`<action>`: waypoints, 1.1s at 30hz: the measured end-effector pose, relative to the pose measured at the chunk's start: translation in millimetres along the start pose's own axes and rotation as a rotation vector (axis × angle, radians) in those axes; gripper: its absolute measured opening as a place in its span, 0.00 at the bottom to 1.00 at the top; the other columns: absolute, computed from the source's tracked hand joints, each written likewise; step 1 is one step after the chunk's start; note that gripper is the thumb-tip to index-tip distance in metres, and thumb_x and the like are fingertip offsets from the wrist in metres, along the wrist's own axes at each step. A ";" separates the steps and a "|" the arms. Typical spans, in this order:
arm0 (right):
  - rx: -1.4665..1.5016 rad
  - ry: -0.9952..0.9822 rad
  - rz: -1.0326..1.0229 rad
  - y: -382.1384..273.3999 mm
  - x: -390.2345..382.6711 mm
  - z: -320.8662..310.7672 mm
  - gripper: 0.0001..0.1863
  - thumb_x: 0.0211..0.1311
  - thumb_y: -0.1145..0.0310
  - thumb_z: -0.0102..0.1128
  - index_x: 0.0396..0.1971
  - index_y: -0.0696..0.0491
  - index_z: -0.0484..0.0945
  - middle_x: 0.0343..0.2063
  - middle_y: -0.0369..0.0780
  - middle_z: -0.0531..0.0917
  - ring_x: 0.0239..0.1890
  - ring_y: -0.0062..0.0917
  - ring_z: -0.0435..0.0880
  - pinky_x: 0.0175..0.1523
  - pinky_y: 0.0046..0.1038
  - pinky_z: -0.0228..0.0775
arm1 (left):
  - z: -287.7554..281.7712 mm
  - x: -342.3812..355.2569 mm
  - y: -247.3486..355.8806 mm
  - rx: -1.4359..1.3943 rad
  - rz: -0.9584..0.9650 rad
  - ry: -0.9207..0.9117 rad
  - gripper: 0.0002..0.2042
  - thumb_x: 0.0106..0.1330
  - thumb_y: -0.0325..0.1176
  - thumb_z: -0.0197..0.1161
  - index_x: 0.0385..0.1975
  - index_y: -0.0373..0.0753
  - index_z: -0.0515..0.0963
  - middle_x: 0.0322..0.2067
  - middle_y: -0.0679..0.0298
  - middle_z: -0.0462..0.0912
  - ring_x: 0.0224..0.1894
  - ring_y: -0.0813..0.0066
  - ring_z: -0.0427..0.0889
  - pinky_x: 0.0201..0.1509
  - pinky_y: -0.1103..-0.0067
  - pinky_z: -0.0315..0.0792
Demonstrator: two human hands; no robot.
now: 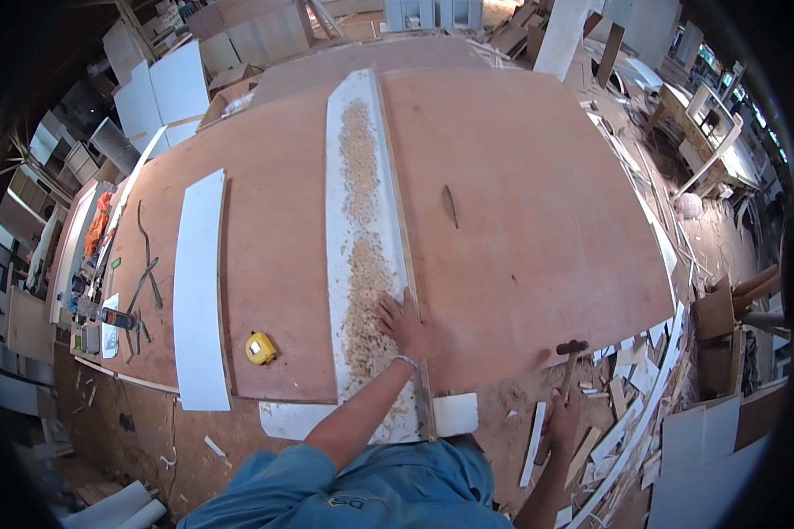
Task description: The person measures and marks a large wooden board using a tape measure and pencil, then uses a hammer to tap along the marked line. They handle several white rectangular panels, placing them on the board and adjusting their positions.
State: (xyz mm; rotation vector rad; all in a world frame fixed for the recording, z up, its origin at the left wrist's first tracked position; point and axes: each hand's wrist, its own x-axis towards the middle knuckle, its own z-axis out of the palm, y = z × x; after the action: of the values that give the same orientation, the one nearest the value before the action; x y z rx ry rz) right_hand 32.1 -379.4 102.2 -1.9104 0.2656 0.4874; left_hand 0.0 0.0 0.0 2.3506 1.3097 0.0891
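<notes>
A long white board (337, 220) lies lengthwise across the reddish-brown worktop (538, 203), with rough tan residue (362, 273) along its upper face. My left hand (403, 326) lies on this board near its right edge, fingers spread, and holds nothing. Off the worktop's front edge, at the right, my right hand (563, 419) is wrapped round the handle of a hammer (573, 347), its dark head pointing up. A second, shorter white crosspiece (457, 414) shows under the near end of the long board, close to my body.
Left of the board lie a yellow tape measure (260, 348) and another white panel (199, 282). Dark strips (144, 264) and a bottle (119, 318) are at the far left. Wood offcuts (626, 423) litter the floor at right. A thin dark piece (451, 206) rests on the worktop.
</notes>
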 end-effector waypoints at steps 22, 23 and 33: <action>-0.549 0.412 -0.622 -12.6 151.4 101.0 0.26 0.63 0.69 0.63 0.61 0.59 0.73 0.50 0.50 0.77 0.51 0.47 0.80 0.55 0.45 0.74 | -88.9 9.5 -141.3 -0.127 0.095 0.186 0.46 0.68 0.57 0.62 0.76 0.30 0.55 0.76 0.43 0.57 0.80 0.46 0.48 0.82 0.55 0.38; -0.532 0.374 -0.558 -9.8 151.9 99.5 0.26 0.62 0.69 0.63 0.61 0.59 0.73 0.51 0.50 0.76 0.53 0.47 0.79 0.56 0.45 0.73 | -89.3 6.3 -138.3 -0.152 0.085 0.187 0.45 0.68 0.56 0.63 0.75 0.29 0.56 0.76 0.43 0.58 0.80 0.46 0.48 0.82 0.55 0.38; -0.496 0.425 -0.524 -22.8 143.0 129.0 0.22 0.62 0.66 0.67 0.55 0.54 0.79 0.41 0.42 0.79 0.39 0.36 0.81 0.46 0.37 0.75 | -83.1 14.5 -130.1 -0.225 0.106 0.198 0.45 0.66 0.54 0.65 0.74 0.28 0.58 0.75 0.41 0.58 0.80 0.45 0.49 0.82 0.56 0.37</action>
State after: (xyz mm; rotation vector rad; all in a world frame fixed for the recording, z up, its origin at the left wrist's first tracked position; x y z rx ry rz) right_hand 141.7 -245.3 14.9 -2.4491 -0.1031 -0.2356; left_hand -117.4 99.6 19.1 2.2604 1.1924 0.4870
